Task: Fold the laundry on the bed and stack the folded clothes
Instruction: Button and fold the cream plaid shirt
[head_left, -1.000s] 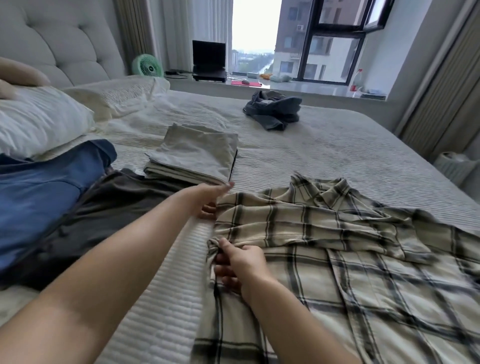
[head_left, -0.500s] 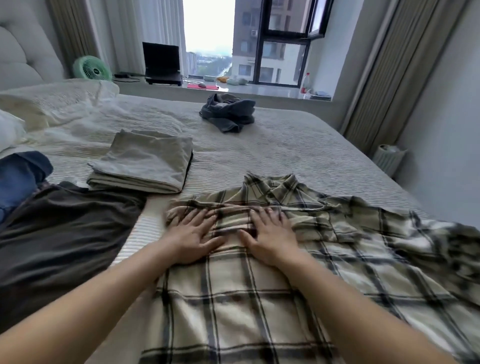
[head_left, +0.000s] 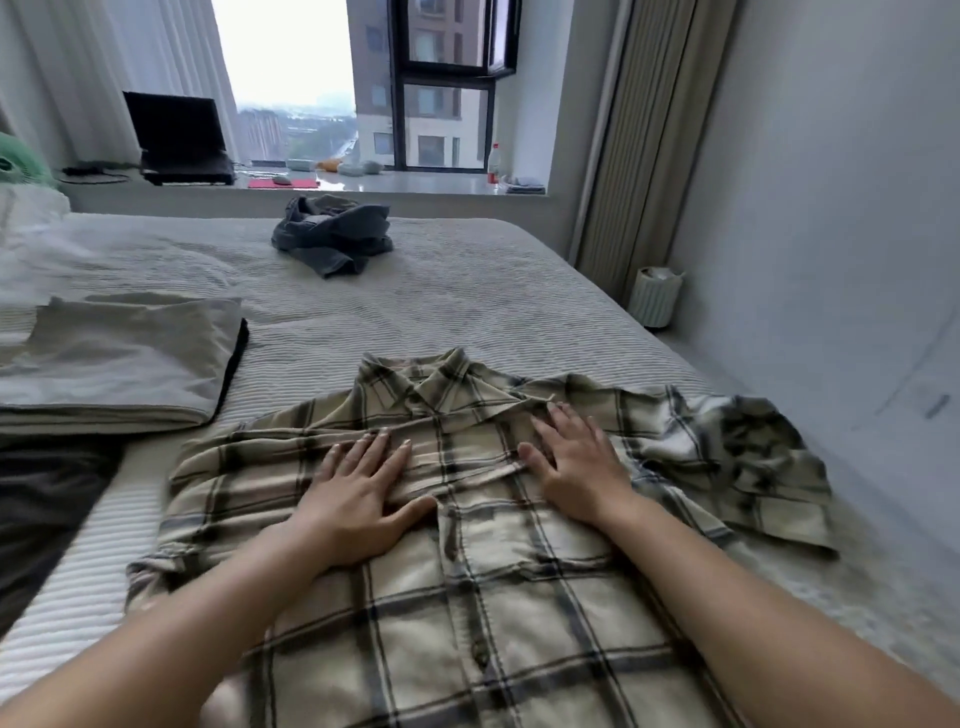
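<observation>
Grey ribbed bedspread (head_left: 467, 296) covers the bed that fills my view, with a window ledge behind it carrying a laptop (head_left: 179, 137) and a bottle (head_left: 494, 163). I have the plaid shirt (head_left: 467, 571) laid out front-up right before me, collar away from me, one sleeve folded in on the left side and the other sleeve (head_left: 737, 457) still sprawled out to the right. My left hand (head_left: 358, 499) lies flat on the chest, fingers straight and spread, gripping nothing; my right hand (head_left: 576, 462) presses flat just below the collar, also released.

By my reckoning the task is partway through. A neat stack of folded beige cloth (head_left: 119, 358) sits to the left, well apart from the shirt, so some items look done. The shirt is mid-fold. A crumpled dark grey garment (head_left: 332, 239) near the far edge is untouched, and a dark piece (head_left: 47, 499) at the left edge looks unfolded too.
</observation>
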